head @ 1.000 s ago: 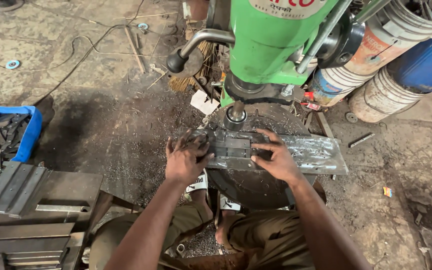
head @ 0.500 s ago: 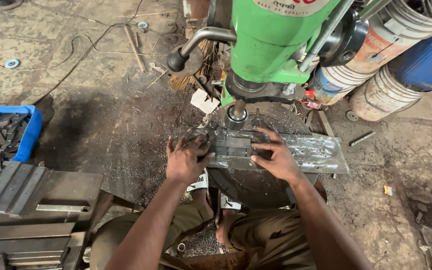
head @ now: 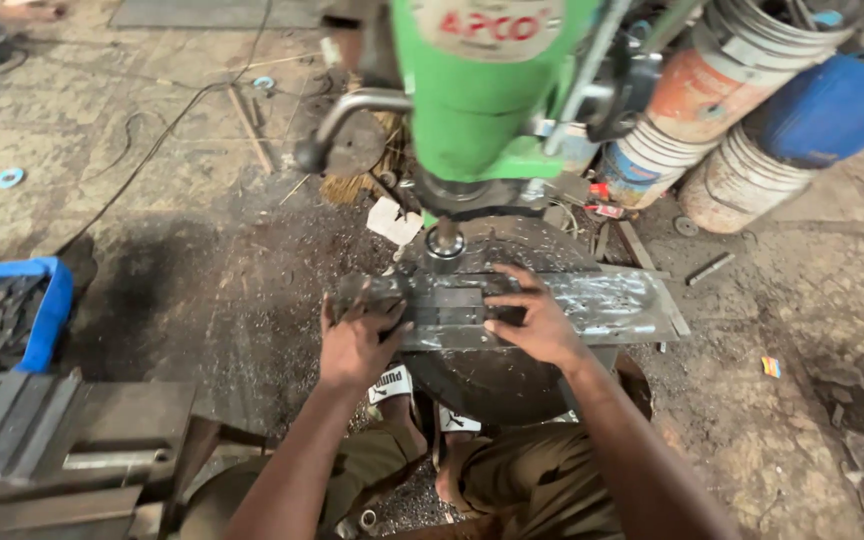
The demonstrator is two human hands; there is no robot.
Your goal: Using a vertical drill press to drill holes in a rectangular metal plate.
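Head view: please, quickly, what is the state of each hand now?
Left hand: closed on the left end of the dark metal workpiece under the green drill press.
Right hand: open, fingers spread, pressing on the workpiece.

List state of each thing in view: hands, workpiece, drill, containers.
left hand: gripping the left end of the metal piece
right hand: fingers spread, pressing on the metal piece
metal piece: flat on the round drill table, under the spindle
drill spindle: raised, just above the piece
blue crate: holds metal strips
buckets: upright
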